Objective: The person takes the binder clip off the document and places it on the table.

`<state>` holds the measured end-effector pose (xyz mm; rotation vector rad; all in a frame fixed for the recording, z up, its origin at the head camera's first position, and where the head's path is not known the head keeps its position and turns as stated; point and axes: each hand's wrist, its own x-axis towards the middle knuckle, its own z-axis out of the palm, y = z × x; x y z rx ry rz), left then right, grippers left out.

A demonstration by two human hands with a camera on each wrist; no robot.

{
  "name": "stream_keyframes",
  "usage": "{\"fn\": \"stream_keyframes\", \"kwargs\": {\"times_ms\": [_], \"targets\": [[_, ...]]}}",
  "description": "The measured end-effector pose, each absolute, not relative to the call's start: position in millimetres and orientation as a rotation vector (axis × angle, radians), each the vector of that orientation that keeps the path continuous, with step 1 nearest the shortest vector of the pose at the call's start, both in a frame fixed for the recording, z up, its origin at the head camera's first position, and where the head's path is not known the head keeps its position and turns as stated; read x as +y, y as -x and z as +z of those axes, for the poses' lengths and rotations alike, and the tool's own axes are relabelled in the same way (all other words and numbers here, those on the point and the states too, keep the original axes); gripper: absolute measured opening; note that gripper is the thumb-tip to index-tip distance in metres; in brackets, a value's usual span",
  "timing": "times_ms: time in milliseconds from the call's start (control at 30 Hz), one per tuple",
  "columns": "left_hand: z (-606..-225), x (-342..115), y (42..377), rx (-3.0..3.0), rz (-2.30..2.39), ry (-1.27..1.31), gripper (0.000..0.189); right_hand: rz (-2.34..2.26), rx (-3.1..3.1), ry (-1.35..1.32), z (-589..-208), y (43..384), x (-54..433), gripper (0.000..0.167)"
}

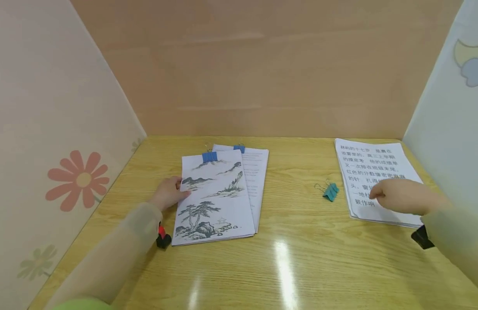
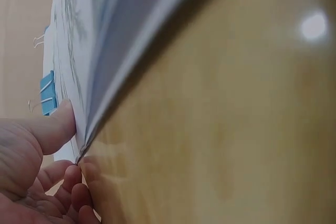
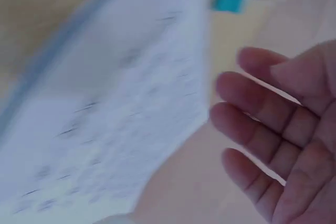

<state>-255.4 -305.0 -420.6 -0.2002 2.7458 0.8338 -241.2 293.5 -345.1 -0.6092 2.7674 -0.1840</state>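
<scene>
I watch the left hand (image 1: 169, 193) pinch one of two clipped stacks (image 1: 219, 196), right hand (image 1: 408, 196) spread above one printed stack (image 1: 372, 168), one clip (image 1: 330, 192) nearby.

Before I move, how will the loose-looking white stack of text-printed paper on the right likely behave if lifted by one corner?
The white stack of text-printed paper would probably sag, being thin sheets. They may also slide apart: I see no clip on them, and the teal binder clip lies beside the stack. Lying flat, it seems unlikely to tip.
</scene>
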Motion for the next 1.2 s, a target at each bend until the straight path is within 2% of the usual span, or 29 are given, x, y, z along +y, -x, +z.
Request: {"fn": "stream_keyframes", "kwargs": {"times_ms": [133,233,433,633,933,1200], "targets": [[-422.7,-305.6,255.9,2.756,0.837,0.199,0.075,-0.334,2.852,0.707,-319.7,269.4,235.2,0.022],[-423.5,-302.8,255.5,2.762,0.838,0.202,0.074,-0.471,2.823,0.791,-315.7,289.5,184.0,0.022],[-422.8,-291.0,254.2,2.76,0.842,0.233,0.074,-0.639,2.762,0.783,-338.3,327.3,94.4,0.03],[-424.7,-290.6,253.9,2.749,0.862,0.254,0.075,-0.821,2.666,0.721,-369.6,361.6,25.9,0.054],[-426.4,-290.0,253.2,2.754,0.849,0.25,0.075,-0.736,2.695,0.669,-401.6,389.6,-13.6,0.073],[-425.0,-290.4,252.8,2.752,0.833,0.26,0.076,-0.665,2.732,0.634,-423.5,414.7,-22.1,0.075]]}}
